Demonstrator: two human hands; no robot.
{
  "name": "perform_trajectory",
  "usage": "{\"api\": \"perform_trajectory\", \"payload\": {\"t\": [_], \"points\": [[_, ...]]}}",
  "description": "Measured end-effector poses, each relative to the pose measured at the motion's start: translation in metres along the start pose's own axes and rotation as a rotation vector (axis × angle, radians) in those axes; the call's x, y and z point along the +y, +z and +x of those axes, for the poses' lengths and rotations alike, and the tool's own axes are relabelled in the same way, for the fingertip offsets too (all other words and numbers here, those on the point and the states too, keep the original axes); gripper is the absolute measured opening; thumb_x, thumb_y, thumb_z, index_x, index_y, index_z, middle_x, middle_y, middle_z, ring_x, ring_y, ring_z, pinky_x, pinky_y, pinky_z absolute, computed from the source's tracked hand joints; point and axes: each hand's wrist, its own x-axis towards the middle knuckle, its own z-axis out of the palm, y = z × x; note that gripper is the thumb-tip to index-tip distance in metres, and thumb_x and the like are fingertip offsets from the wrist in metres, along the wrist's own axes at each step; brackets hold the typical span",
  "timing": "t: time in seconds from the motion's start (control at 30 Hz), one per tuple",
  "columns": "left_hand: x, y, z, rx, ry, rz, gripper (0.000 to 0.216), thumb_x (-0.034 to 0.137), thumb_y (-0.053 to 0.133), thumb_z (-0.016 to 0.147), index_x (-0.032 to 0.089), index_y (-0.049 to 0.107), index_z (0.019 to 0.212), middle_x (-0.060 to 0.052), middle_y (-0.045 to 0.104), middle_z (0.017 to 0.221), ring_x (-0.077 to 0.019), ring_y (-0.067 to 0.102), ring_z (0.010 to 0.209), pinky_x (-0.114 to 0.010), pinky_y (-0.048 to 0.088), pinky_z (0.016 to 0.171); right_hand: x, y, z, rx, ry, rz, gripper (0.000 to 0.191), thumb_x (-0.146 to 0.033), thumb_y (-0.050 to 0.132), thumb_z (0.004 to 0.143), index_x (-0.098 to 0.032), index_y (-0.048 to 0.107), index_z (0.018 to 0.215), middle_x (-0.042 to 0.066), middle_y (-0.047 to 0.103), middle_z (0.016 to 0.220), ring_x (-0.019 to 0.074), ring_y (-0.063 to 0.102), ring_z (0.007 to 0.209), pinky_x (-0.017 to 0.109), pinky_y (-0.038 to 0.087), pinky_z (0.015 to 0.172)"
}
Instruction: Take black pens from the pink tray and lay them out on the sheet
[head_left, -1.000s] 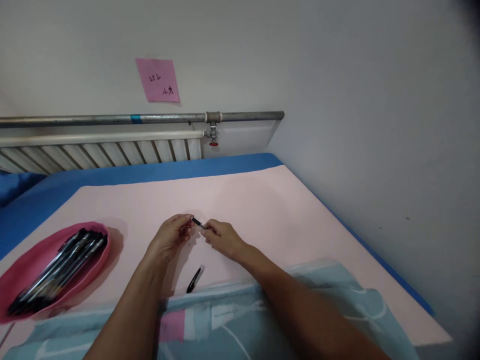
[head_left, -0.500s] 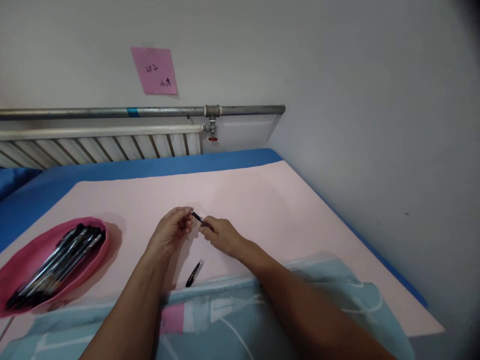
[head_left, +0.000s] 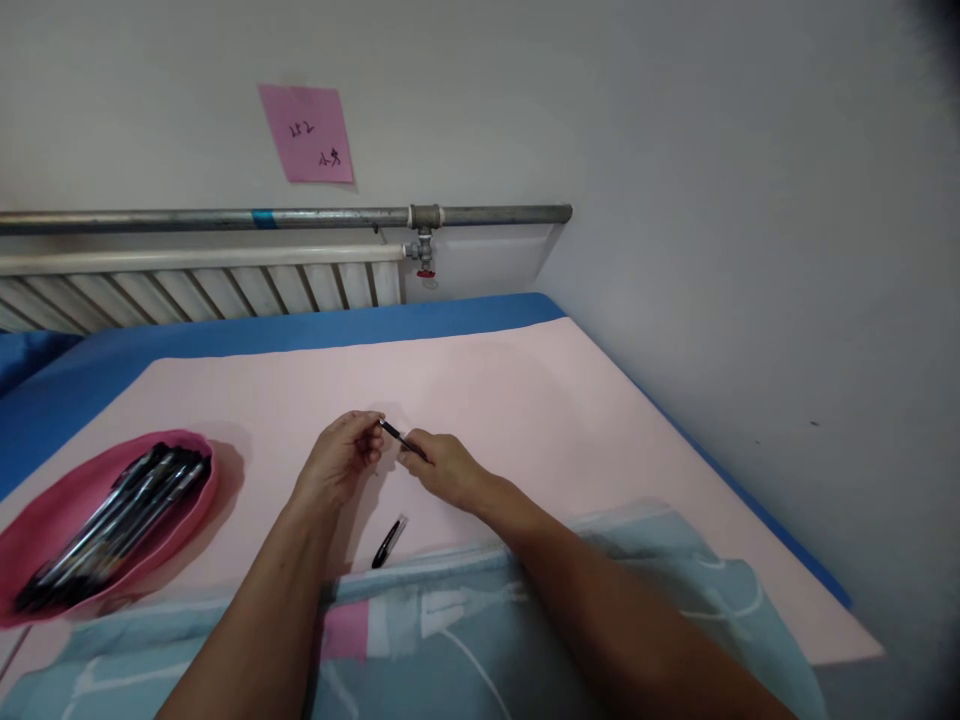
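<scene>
grips the lower end of a slim black pen [head_left: 393,432] in the right hand [head_left: 448,469] and pinches its upper end with the fingertips of the left hand [head_left: 340,455], below and left of the frame's centre. faces a pale pink sheet [head_left: 510,400] with a blue border [head_left: 300,333] along the far side, plus a ribbed white radiator [head_left: 240,292], a metal pipe [head_left: 330,218] and a pink note [head_left: 309,135] at upper left on the pale wall [head_left: 712,200]. holds the left forearm [head_left: 274,600] slanted up rightward, the right forearm [head_left: 570,570] slanted up leftward from lower right. has a pink basket [head_left: 67,505] at lower left, with a bundle of pens [head_left: 124,525] lying slantwise inside. shows a short black piece with a clear end [head_left: 386,546] on the sheet below the hands, just above a blue-green cloth [head_left: 427,680] along the bottom edge.
</scene>
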Motion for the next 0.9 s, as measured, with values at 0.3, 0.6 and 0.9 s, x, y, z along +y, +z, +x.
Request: {"api": "perform_trajectory", "payload": {"t": [0.3,0.6,0.9], "points": [[-0.005,-0.004,0.005,0.006,0.01,0.037,0.022,0.025,0.069,0.056,0.012,0.057,0.069,0.003,0.054,0.051,-0.0063,0.049,0.044,-0.017,0.032,0.04,-0.002,-0.002,-0.001,-0.022,0.009,-0.042,0.013,-0.03,0.046,0.083,-0.02,0.053,0.081,-0.002,0.054,0.067,0.0106,0.047,0.061,0.02,0.029,0.055],[-0.01,0.003,0.002,0.006,0.023,0.192,0.023,0.033,0.066,0.06,0.013,0.057,0.07,0.004,0.051,0.049,-0.0059,0.045,0.041,-0.018,0.031,0.039,-0.007,-0.003,-0.003,-0.023,-0.051,-0.05,0.012,-0.027,0.047,0.082,-0.02,0.055,0.089,-0.001,0.056,0.071,0.0113,0.048,0.062,0.021,0.031,0.057],[-0.013,0.004,0.003,-0.003,0.046,0.265,0.022,0.034,0.062,0.062,0.014,0.057,0.069,0.004,0.05,0.047,-0.0061,0.044,0.039,-0.018,0.029,0.036,-0.01,-0.004,-0.004,-0.011,-0.084,-0.051,0.017,-0.029,0.046,0.084,-0.02,0.056,0.095,0.0,0.059,0.075,0.0117,0.05,0.064,0.021,0.033,0.058]]}}
